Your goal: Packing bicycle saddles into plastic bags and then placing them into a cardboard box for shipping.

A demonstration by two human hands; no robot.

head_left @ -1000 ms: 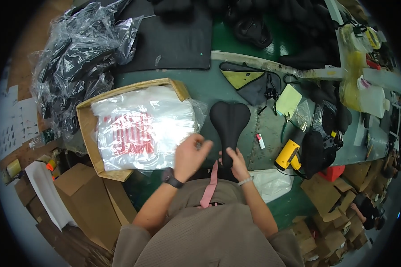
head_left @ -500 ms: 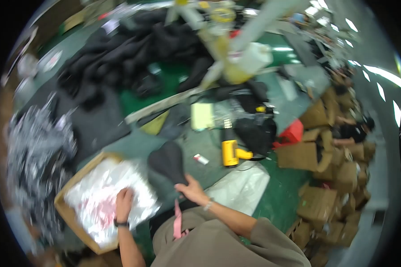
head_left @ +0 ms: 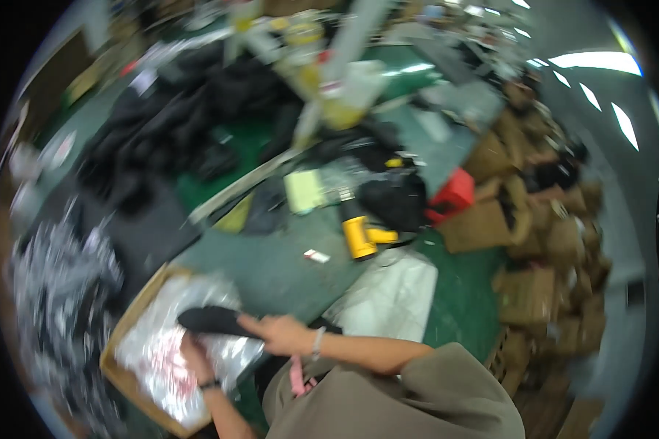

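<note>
A black bicycle saddle lies sideways over a cardboard box filled with clear plastic bags. Its narrow end is gripped by my right hand, which reaches across from the right. My left hand is among the bags, just under the saddle's wide end. Motion blur and the saddle hide its fingertips, so whether it pinches a bag cannot be told.
A yellow heat gun rests on the green table beyond my hands, near a small white-and-red item. White sheeting lies to the right. Dark plastic wrap is heaped at left; cardboard boxes are stacked at right.
My right hand has carried the saddle left and turned it from upright to sideways, over the box. The left hand has shifted slightly down within the bags. The whole view has swung a little.
</note>
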